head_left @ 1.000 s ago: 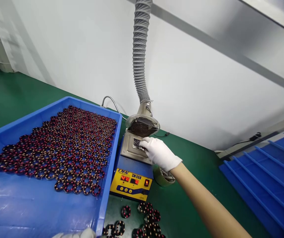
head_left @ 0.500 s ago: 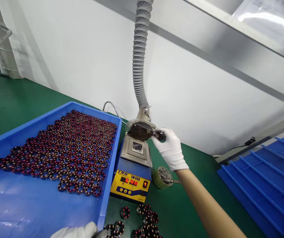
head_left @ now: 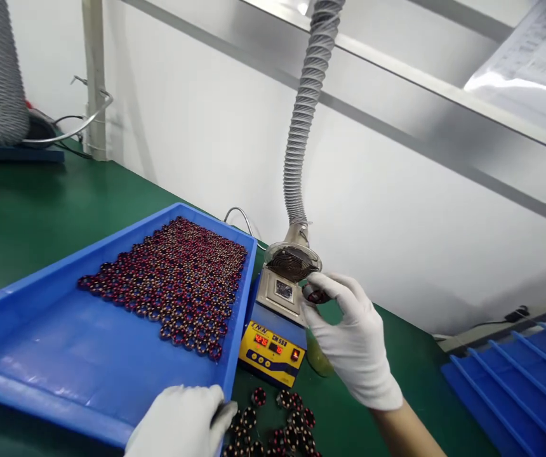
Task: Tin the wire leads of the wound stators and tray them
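My right hand (head_left: 349, 336), in a white glove, pinches a small dark ring-shaped coil (head_left: 315, 294) between thumb and fingers. It is held just right of the solder pot (head_left: 282, 292), a blue and yellow unit with red digits and a square opening of molten metal. My left hand (head_left: 180, 422), also gloved, is curled over the near right edge of the blue tray (head_left: 111, 425). A greyish patch shows at its fingertips; what it grips, if anything, is unclear. Several similar ring coils (head_left: 296, 419) lie loose on the green table beside it.
Many ring coils (head_left: 173, 273) stand in packed rows inside the tray. A grey exhaust hose (head_left: 301, 127) with a round hood (head_left: 294, 259) hangs over the pot. Partly behind my right hand is a round greenish tin (head_left: 319, 358). Blue ribbed trays (head_left: 515, 381) are at right.
My right hand has drawn the coil down from beside the hood to beside the pot. My left hand has come further into view at the tray edge. The camera view has turned left.
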Available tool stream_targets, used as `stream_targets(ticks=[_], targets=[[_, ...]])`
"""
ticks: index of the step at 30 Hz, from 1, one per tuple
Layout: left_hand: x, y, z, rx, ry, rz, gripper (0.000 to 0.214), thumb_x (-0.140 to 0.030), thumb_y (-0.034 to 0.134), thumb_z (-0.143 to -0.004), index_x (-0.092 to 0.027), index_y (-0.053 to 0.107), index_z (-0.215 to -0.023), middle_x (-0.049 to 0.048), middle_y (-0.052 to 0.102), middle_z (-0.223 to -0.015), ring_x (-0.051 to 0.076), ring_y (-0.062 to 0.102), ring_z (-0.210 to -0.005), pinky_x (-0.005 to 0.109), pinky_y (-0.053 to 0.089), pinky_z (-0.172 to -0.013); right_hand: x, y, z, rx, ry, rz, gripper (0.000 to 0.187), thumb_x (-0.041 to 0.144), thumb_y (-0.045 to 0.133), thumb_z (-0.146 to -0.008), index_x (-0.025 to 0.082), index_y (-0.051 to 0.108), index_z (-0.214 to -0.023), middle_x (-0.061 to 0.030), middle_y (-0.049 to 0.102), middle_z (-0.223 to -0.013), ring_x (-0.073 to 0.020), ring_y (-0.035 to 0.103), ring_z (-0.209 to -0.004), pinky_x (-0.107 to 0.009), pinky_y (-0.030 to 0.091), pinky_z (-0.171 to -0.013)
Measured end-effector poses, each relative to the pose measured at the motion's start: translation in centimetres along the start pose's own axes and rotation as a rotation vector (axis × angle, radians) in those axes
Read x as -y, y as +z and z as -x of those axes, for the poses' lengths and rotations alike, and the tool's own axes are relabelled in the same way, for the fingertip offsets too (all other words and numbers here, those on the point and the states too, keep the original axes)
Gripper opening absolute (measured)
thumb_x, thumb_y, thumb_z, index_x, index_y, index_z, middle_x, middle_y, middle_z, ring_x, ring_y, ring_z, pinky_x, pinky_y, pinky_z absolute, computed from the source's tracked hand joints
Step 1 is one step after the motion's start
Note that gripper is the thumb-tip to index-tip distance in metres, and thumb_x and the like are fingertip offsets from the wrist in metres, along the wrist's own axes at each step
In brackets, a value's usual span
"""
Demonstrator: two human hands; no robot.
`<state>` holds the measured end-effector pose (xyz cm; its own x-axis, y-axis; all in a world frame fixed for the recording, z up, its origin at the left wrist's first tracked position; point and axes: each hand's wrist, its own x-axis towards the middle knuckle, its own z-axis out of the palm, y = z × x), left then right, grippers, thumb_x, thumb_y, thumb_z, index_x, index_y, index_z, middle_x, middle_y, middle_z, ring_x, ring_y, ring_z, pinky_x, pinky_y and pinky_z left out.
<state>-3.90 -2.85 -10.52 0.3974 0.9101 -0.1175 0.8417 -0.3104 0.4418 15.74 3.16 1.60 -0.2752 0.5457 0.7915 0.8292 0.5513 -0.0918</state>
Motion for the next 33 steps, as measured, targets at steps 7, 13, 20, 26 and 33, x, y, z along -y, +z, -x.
stream_targets(ticks=[7, 13, 20, 26, 33], targets=[[0.2, 0.0, 0.4, -0.132, 0.027, 0.039, 0.036, -0.036, 0.037, -0.092, -0.02, 0.065, -0.077, 0.0085, 0.071, -0.073, 0.031, 0.068, -0.072, 0.046, 0.053, -0.068, 4.5, 9.7, 2.6, 0.325, 0.338, -0.42, 0.018, 0.02, 0.05, -0.085, 0.017, 0.054, -0.102, -0.0067, 0.064, -0.09, -0.0168, 0.065, -0.079, -0.029, 0.055, -0.07], [0.4, -0.5, 0.6, -0.145, 0.049, 0.08, 0.032, -0.029, 0.04, -0.089, -0.017, 0.067, -0.078, 0.011, 0.071, -0.073, 0.031, 0.068, -0.067, 0.045, 0.053, -0.063, 9.4, 17.9, 2.9, 0.737, -0.048, -0.404, 0.006, 0.014, 0.065, -0.074, 0.019, 0.065, -0.078, -0.0019, 0.068, -0.085, -0.0158, 0.063, -0.08, -0.026, 0.05, -0.078], [0.3, -0.9, 0.9, -0.141, 0.063, 0.084, 0.031, -0.026, 0.041, -0.086, -0.014, 0.068, -0.078, 0.0138, 0.071, -0.073, 0.033, 0.068, -0.065, 0.047, 0.052, -0.061, 10.3, 20.7, 2.2, 0.936, -0.403, -0.224, 0.006, 0.021, 0.066, -0.08, 0.018, 0.071, -0.079, -0.0082, 0.063, -0.116, -0.0303, 0.041, -0.124, -0.047, 0.031, -0.104], [0.3, -0.8, 0.9, -0.164, 0.041, 0.078, 0.033, -0.03, 0.039, -0.089, -0.016, 0.067, -0.078, 0.0117, 0.071, -0.073, 0.03, 0.068, -0.066, 0.042, 0.051, -0.063, 9.0, 17.4, 1.6, 0.89, -0.37, -0.109, 0.024, 0.031, 0.062, -0.083, 0.018, 0.067, -0.103, -0.0127, 0.039, -0.142, -0.0375, 0.025, -0.132, -0.055, 0.025, -0.105], [0.4, -0.2, 0.7, -0.127, -0.001, 0.079, 0.041, -0.035, 0.032, -0.091, -0.016, 0.067, -0.081, 0.0125, 0.07, -0.078, 0.027, 0.067, -0.074, 0.039, 0.048, -0.071, 6.3, 11.9, 3.3, 0.859, -0.025, -0.363, 0.016, 0.019, 0.053, -0.089, 0.02, 0.067, -0.097, -0.0023, 0.066, -0.109, -0.0128, 0.059, -0.102, -0.025, 0.042, -0.096]])
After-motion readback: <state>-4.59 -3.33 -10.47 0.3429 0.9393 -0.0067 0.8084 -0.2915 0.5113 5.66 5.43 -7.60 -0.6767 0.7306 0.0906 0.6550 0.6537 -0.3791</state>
